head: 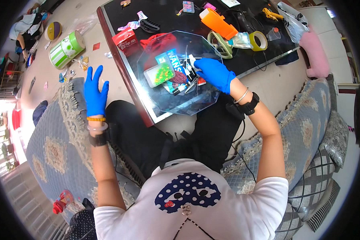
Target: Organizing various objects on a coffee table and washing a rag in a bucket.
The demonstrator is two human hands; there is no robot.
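Note:
My left hand point(96, 93), in a blue glove, is raised over the sofa edge left of the table, fingers spread and empty. My right hand point(211, 72), also gloved in blue, reaches over the clear polygonal tray point(180, 105) at the table's near corner; its fingertips are at a small white tube point(192, 60), and whether they grip it cannot be told. Inside the tray lie a clear box of green and yellow beads point(161, 74), a blue packet point(175, 58), several black-and-white markers point(180, 89) and a dark red item point(179, 78). Red cloth point(157, 43) shows at the tray's far left part.
On the black table are a red box point(126, 41), a black hair claw clip point(150, 26), an orange strap-like item point(218, 24), yellow tape point(258, 41) and a yellow toy gun point(272, 14). A green-white bin point(66, 49) lies on the floor left. Another person crouches far left.

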